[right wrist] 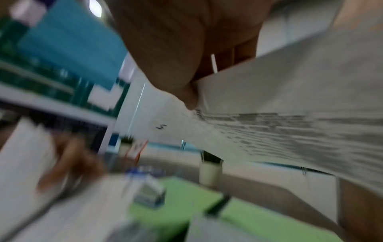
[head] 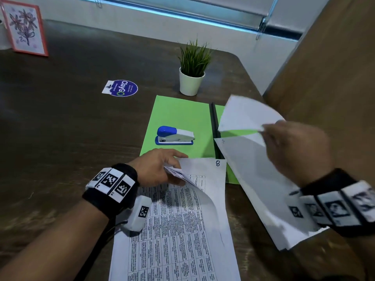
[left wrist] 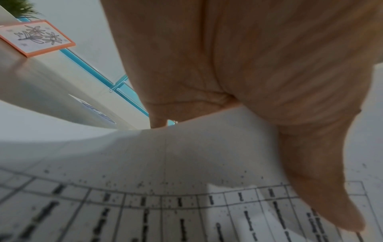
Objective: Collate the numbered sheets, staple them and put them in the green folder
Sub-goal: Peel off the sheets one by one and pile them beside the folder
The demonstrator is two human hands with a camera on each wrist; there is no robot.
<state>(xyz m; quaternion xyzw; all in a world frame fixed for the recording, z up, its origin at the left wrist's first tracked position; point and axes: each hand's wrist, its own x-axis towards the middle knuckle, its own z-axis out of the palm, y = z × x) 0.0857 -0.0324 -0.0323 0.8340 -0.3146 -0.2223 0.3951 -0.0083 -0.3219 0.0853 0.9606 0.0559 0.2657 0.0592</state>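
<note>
Two piles on a dark worktop (head: 60,128), both near its front edge, with an open green folder (head: 178,114) flat just beyond them, its black spine running away from the body. Left pile, the stack (head: 182,230), directly ahead of the left hand (head: 158,167), long axis pointing away from the body, printed side up, a handwritten 8 at the far right corner of an exposed page. Right pile (head: 259,189) slanted, far end leaning leftward onto the folder's right leaf, near end under the right wrist, apparently blank side up. One loose sheet (head: 245,116) raised over the folder's right leaf and the far end of the right pile, pinched at its near edge by the right hand (head: 294,147), blurred with motion; a mark like a 5 legible on it in the right wrist view. Blue and white stapler (head: 175,135) on the folder's left leaf, long axis across the body, just beyond the left hand and well apart from the right. Left hand curled round the lifted far corners of the stack's upper pages, fanning them up off page 8. Judged step: sorting by number, with stapling not yet begun. Coming move probably down and toward the body, from raised sheet to right pile directly below; right hand clearly the nearer one for that, left hand better placed for the stapler afterwards.
</note>
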